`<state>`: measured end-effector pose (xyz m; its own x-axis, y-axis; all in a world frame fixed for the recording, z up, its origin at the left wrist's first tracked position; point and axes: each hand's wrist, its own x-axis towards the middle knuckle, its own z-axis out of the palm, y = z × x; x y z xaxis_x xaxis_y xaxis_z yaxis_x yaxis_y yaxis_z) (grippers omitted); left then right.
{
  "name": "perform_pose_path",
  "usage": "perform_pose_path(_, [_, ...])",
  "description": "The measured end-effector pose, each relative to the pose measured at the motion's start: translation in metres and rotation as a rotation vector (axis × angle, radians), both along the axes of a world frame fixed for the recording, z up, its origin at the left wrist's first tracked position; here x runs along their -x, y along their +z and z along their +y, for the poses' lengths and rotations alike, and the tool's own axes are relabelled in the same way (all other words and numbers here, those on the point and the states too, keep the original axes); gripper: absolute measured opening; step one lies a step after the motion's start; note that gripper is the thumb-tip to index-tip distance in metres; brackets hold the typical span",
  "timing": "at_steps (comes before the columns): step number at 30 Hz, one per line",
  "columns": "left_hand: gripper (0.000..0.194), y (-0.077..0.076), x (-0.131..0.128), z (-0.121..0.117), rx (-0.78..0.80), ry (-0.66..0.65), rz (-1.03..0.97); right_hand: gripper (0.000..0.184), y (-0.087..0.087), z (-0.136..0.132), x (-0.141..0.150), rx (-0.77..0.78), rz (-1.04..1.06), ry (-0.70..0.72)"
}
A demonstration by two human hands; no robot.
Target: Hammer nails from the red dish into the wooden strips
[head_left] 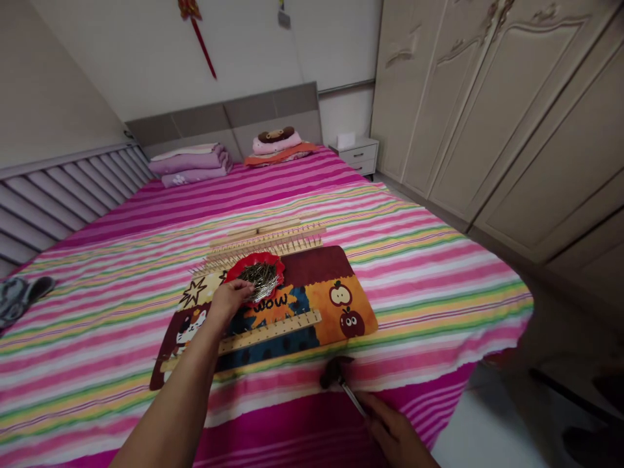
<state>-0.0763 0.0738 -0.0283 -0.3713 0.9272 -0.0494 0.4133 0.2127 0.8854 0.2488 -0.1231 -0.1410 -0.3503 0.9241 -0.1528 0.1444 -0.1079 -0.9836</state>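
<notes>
My left hand [234,298] is at the left rim of a red scalloped dish [279,265], its fingers pinched together over the heap of nails [260,276] inside. Whether a nail is between the fingertips is too small to make out. Low on the right, my right hand [390,426] is wrapped round the handle of a hammer [336,372], whose dark head is over the striped sheet. A wooden strip [273,330] with rows of small dark marks lies across the patterned mat [302,338], partly behind my left forearm.
Beyond the dish lie several wooden strips [297,244] with nails standing up in them. All this rests on a bed [414,260] with a striped sheet. Folded bedding [195,166] is by the headboard [273,107]; a wardrobe [487,117] stands on the right.
</notes>
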Motion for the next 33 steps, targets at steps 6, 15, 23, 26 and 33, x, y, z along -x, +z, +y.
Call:
perform_pose_path(6, [0.044,0.022,-0.022,-0.026,-0.002,-0.048,-0.291,0.044,-0.002,-0.002,-0.002,-0.007,-0.052,0.015])
perform_pose_path(15, [0.043,0.005,-0.066,-0.076,-0.024,-0.07,-0.229,0.041,0.003,-0.003,-0.002,-0.042,-0.054,-0.029])
perform_pose_path(23, [0.026,-0.043,-0.088,-0.088,-0.048,0.036,-0.023,0.041,0.009,-0.003,0.0,-0.04,-0.019,-0.043])
perform_pose_path(26, [0.025,-0.05,-0.089,-0.09,-0.057,0.039,0.032,0.041,0.008,-0.004,0.0,-0.039,-0.023,-0.049])
perform_pose_path(33, [0.021,-0.061,-0.09,-0.094,-0.085,0.067,0.046,0.044,0.007,-0.005,0.001,-0.039,-0.012,-0.041])
